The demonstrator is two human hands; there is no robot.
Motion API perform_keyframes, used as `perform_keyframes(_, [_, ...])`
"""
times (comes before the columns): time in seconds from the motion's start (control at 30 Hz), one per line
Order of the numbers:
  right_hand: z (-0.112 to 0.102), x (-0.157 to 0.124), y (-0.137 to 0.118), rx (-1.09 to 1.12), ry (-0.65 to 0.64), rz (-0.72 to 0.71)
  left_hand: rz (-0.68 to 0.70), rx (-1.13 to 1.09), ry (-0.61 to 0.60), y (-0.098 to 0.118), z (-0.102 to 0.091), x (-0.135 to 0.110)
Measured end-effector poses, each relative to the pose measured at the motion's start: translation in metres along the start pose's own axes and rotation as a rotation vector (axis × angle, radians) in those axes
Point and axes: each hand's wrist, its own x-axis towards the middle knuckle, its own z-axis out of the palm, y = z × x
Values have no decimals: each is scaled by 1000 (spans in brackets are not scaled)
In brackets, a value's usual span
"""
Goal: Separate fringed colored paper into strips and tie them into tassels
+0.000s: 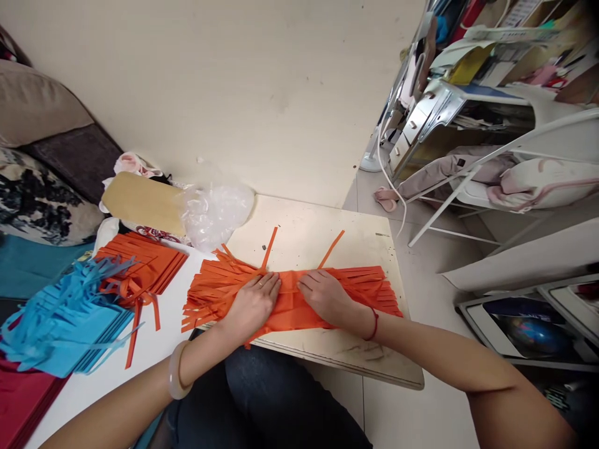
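Note:
A fringed orange fabric piece (290,302), cut into strips at both ends, lies spread across a small cream tabletop (309,231). My left hand (256,299) rests on its left half, fingers laid close together on the cloth. On the other side of the middle, my right hand (322,293) presses on the fabric with slightly bent fingers. The middle of the cloth shows between the two hands. Two narrow orange strips, a left one (270,248) and a right one (331,249), stick out past the far edge. The undersides of both hands are hidden.
To the left, a white surface holds stacked orange fringed pieces (163,262), blue fringed pieces (60,318) and a red stack (28,399). A clear plastic bag (218,212) lies behind them. A white wall board (234,93) rises at the back; a folding chair (468,187) stands right.

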Motion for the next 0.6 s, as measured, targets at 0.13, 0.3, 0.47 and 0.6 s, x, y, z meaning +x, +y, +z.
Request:
perform_keyframes(0.13, [-9,-1,20,262,-65,114,-118,-241,20,-19,-3,-7])
perform_keyframes(0.3, [-19,6,37,523,-140,274,-282,-592,20,-39,-15,-1])
perform_keyframes(0.47, [-20,19,33,334,-271,450,-368,-680,-63,-47,-21,13])
perform_keyframes(0.6, [-17,27,29,267,-285,479,-382,-544,-129,-47,-19,19])
